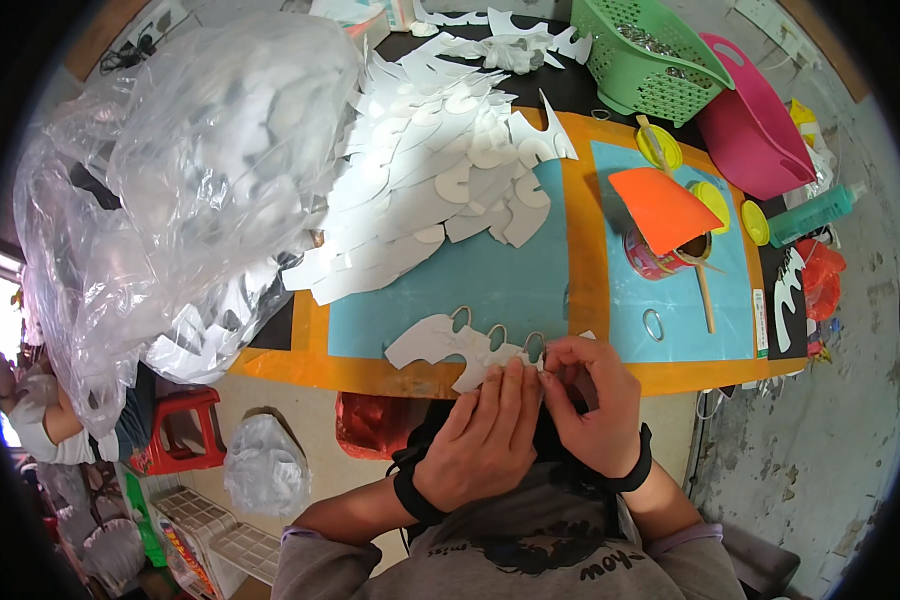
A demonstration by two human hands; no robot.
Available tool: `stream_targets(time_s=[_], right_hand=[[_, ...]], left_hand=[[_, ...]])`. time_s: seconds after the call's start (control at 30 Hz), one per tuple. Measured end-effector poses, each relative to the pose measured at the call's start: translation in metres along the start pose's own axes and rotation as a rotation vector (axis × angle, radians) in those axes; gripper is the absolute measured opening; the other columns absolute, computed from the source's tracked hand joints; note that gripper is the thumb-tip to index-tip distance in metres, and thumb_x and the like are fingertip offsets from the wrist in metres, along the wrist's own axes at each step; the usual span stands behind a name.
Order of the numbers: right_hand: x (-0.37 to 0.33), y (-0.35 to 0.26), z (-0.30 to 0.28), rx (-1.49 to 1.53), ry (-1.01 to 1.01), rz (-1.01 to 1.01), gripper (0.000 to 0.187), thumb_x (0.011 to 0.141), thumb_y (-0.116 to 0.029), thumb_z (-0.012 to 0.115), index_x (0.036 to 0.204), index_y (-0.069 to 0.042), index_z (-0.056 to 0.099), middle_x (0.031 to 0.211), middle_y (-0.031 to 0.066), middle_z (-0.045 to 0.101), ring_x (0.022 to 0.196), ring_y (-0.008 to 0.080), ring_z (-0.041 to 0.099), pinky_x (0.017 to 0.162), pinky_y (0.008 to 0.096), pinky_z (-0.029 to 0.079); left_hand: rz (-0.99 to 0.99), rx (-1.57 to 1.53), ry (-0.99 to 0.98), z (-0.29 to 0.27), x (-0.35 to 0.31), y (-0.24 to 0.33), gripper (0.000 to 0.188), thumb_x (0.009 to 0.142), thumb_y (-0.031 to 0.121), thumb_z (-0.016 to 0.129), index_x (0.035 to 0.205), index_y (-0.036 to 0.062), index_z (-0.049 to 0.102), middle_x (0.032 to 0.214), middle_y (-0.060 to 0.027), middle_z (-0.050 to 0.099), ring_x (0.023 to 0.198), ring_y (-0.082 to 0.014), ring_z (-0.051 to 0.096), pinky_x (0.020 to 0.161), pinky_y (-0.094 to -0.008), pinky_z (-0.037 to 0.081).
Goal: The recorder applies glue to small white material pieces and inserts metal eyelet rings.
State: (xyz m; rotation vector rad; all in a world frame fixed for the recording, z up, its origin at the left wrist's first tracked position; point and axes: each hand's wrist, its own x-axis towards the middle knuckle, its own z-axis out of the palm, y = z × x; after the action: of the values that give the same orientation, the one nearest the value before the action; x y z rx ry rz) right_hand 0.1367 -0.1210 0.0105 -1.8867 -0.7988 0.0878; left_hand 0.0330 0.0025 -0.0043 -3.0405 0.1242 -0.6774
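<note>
A white flat cut-out piece (428, 342) with curved notches lies at the near edge of the table, and several oval metal rings (497, 336) stand up along it. My left hand (488, 430) lies across its near side, fingers stretched out together and pressing on it; the thumb is hidden. My right hand (595, 405) is closed in a pinch at the rightmost metal ring (535, 345), thumb and forefinger at its side. Part of the piece shows beyond my right fingers. How far the ring sits in the piece cannot be made out.
A heap of white cut-outs (420, 170) covers the table's far middle, beside a large clear plastic bag (220, 140). To the right stand a tin (653, 258) under an orange sheet (665, 208), a loose ring (653, 324), a green basket (660, 75) and a pink basket (760, 130).
</note>
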Motion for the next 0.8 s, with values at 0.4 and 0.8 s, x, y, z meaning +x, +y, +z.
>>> stream_targets(time_s=[0.4,0.8], right_hand=[[0.011,-0.012,-0.015,-0.061,0.004,0.096,0.029,0.076,0.007,0.067,0.104,-0.003,0.065,0.086,0.0068,0.060,0.067,0.0167,0.055,0.059,0.0248,0.046],[0.010,-0.005,0.004,-0.317,0.059,-0.168,0.017,0.074,-0.001,0.071,0.089,-0.004,0.064,0.086,0.0087,0.058,0.075,0.0279,0.059,0.059,0.0358,0.048]], left_hand=[[-0.005,0.034,-0.001,0.000,0.001,-0.002,0.050,0.080,0.023,0.047,0.122,-0.0011,0.062,0.124,-0.0162,0.061,0.110,-0.0232,0.060,0.095,-0.0328,0.042],[-0.005,0.002,0.028,0.000,0.001,0.000,0.043,0.079,0.019,0.053,0.114,-0.0012,0.067,0.122,-0.0174,0.064,0.110,-0.0260,0.062,0.095,-0.0361,0.043]])
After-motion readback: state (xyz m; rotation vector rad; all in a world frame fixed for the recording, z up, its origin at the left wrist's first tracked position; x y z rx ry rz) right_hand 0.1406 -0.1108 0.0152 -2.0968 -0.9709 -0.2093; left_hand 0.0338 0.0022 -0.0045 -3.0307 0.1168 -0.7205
